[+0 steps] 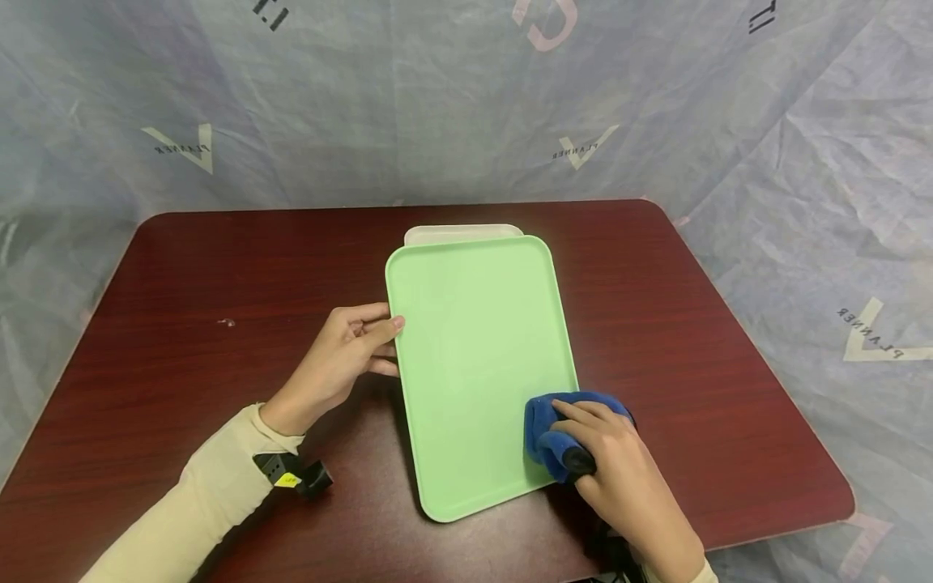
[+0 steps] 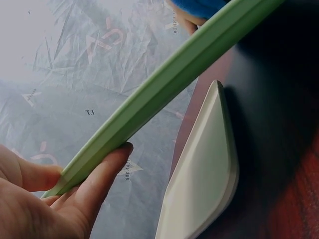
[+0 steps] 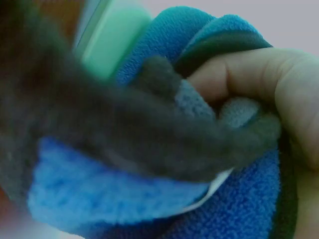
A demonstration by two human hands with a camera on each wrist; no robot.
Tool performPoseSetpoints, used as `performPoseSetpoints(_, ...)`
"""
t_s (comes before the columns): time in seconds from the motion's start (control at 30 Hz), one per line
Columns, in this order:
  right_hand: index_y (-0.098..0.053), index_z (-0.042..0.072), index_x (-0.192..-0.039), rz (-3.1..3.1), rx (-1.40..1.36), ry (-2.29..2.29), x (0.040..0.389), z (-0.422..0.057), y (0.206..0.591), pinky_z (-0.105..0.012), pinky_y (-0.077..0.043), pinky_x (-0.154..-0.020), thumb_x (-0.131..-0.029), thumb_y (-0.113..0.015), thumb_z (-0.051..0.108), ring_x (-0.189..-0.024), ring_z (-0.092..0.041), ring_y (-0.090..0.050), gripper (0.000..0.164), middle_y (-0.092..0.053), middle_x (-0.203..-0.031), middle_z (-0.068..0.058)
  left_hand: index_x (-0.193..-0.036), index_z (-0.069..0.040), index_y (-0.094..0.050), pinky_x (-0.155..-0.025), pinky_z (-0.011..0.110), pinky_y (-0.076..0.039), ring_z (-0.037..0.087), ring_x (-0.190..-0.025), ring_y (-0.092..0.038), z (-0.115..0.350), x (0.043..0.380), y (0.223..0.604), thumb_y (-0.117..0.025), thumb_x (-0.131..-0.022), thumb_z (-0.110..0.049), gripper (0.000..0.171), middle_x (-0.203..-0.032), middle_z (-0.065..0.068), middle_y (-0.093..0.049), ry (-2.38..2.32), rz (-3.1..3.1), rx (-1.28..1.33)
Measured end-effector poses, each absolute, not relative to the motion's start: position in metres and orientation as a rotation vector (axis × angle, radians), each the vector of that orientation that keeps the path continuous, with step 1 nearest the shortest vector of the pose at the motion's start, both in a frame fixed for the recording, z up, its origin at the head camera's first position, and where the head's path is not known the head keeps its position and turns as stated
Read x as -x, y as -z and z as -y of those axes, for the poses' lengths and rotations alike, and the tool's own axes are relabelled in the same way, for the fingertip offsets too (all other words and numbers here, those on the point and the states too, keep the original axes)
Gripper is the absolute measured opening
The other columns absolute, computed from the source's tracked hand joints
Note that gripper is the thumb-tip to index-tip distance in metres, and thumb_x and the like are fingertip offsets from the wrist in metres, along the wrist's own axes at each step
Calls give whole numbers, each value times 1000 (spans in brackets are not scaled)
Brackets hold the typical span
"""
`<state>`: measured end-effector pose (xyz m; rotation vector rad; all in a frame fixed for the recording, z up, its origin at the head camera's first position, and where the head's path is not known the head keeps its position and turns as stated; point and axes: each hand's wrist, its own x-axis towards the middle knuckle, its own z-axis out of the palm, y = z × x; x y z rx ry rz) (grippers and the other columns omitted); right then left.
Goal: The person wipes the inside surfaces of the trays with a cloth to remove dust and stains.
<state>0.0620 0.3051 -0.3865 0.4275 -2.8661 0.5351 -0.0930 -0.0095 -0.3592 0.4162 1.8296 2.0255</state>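
A light green rectangular tray [image 1: 477, 348] is held up off the table, tilted, by my left hand [image 1: 350, 348]. The thumb lies over its left rim, and the other fingers reach behind it. In the left wrist view the tray [image 2: 144, 102] shows edge-on, pinched between thumb and fingers. My right hand [image 1: 619, 461] grips a bunched blue cloth [image 1: 543, 421] with dark edging and presses it on the tray's lower right part. The right wrist view shows the cloth [image 3: 239, 199] folded in the fingers, its dark border blurred close to the camera.
Behind and under the green tray a whitish tray [image 1: 462, 234] lies on the dark red wooden table [image 1: 219, 364]. A small bit of something clear [image 1: 227, 322] sits at the table's left. Grey printed sheeting [image 1: 328, 97] hangs behind and beside the table.
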Motion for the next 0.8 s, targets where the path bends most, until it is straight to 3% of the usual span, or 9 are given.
performPoseSetpoints(0.37,-76,11,-107,2868,-468,-488,-67,-295,390,-55,-44,-98,-55,-50,-15,-121,-25,-56,63,-66,-128,-7,-112,11,-62,-63,41,-61,24,-81,-74,8,93,361,-55,-103,-11,24,-92,12,-74,-2030,-1847,-418)
performPoseSetpoints(0.8,-76,14,-108,2789,-629,-507,-64,-255,386,-48,-48,-96,-59,-57,-10,-121,-19,-54,58,-66,-130,-4,-118,11,-62,-62,40,-61,22,-81,-74,7,91,359,-57,-102,-10,26,-91,11,-74,-2057,-1853,-394)
